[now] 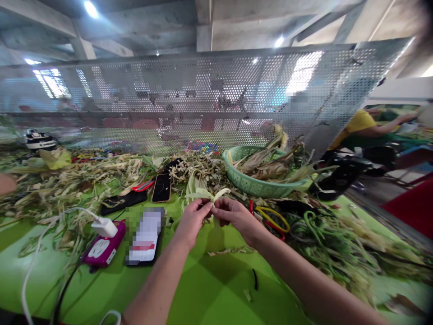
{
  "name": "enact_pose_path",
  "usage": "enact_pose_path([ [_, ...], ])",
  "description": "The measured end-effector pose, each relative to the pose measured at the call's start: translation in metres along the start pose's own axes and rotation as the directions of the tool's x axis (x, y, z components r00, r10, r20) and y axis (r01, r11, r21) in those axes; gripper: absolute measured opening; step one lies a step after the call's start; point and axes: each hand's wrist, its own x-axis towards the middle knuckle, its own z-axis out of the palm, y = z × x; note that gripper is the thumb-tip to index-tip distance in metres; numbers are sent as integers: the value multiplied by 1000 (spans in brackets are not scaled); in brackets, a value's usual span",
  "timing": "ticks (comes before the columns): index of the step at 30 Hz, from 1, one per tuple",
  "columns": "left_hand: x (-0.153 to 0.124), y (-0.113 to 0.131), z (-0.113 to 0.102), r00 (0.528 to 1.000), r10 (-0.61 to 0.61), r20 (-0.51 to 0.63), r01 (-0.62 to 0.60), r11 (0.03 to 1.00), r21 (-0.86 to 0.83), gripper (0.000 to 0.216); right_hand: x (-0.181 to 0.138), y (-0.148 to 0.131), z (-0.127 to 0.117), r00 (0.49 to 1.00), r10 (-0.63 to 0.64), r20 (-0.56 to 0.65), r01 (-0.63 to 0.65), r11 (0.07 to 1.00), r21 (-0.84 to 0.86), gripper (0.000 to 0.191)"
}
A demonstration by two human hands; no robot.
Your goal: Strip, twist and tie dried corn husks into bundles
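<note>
My left hand and my right hand meet over the green tabletop. Thumb and fingertips of both are pinched on pale green strips that look like corn husk. The strips fan out above the fingertips to both sides, and a paler end hangs below. Exactly how they cross is hidden by my fingers. Just right of my right hand lie tools with red and yellow handles. A thin dry strip rests on the table beneath my hands.
Dried husk scraps cover the back left. A green basket of husks stands back right, green strands before it. Left lie a lit phone, a dark phone and a magenta power strip. Behind rises a perforated partition; a yellow-clad person sits right.
</note>
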Motion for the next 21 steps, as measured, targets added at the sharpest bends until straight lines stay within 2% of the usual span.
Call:
enact_pose_path([
  [8,-1,5,0,996,68,-53,-57,983,177,27,2,2,-2,1000,-12,19,12,999,-39,36],
  [11,0,4,0,996,37,-86,-28,995,101,29,5,4,-4,997,-72,2,72,997,-40,33],
  [16,2,3,2,992,-24,-124,11,994,-105,31,12,10,-12,992,-126,-5,123,978,-168,29],
  [21,1,5,2,993,-53,-107,36,987,-156,30,13,11,-13,991,-135,-23,128,973,-193,26],
])
